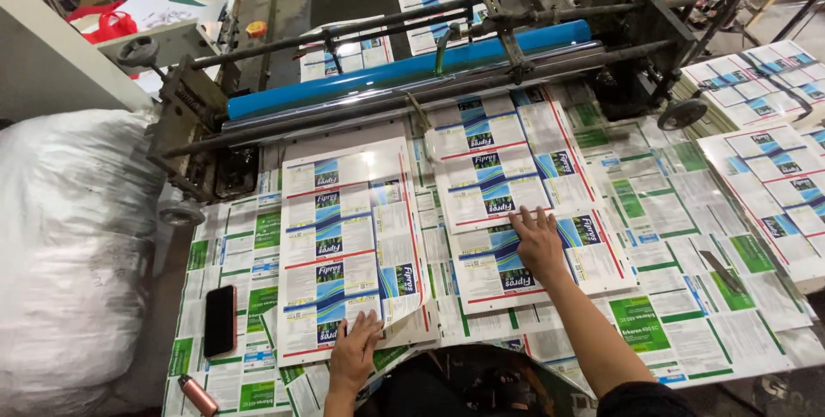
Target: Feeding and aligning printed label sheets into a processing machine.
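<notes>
Nearest, a pink cylinder (198,395) and a black phone (219,320) lie on the worktop (687,331). The left hand (354,354) rests flat, fingers spread, on the near edge of a glossy printed label sheet (348,245) — gripping nothing. Farther out, the right hand (540,243) presses open-palmed on another printed sheet (516,211), holding nothing. Beyond runs the machine's blue roller (404,71) — a white sack (73,245) sits left.

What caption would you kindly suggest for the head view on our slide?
Left hand and right hand press flat on glossy printed label sheets before a blue roller machine.
</notes>
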